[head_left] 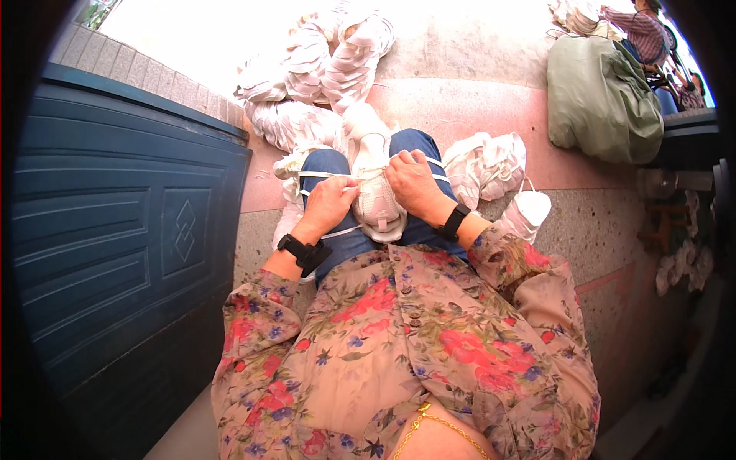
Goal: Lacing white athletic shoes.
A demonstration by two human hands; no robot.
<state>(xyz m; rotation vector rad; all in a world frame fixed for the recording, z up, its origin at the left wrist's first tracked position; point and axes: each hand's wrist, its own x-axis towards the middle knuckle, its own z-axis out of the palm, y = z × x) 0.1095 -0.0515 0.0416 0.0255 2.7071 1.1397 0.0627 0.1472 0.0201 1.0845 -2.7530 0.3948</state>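
Note:
A white shoe upper (377,207) rests between my knees, its toe end toward me. My left hand (331,203) is at the shoe's left edge, thumb and fingers pinched on a white shoelace (326,175). My right hand (416,184) lies against the shoe's right edge with its fingers curled together on the lace. Lace ends stretch out over both thighs of my blue jeans (326,160). The fingertips of the right hand are partly hidden, so the exact hold there is hard to see.
Beyond my knees lies a heap of white shoe uppers (330,57). More white uppers (487,165) lie at my right. A blue panelled door (123,230) stands close on the left. A green sack (602,100) and a seated person (648,34) are at the far right.

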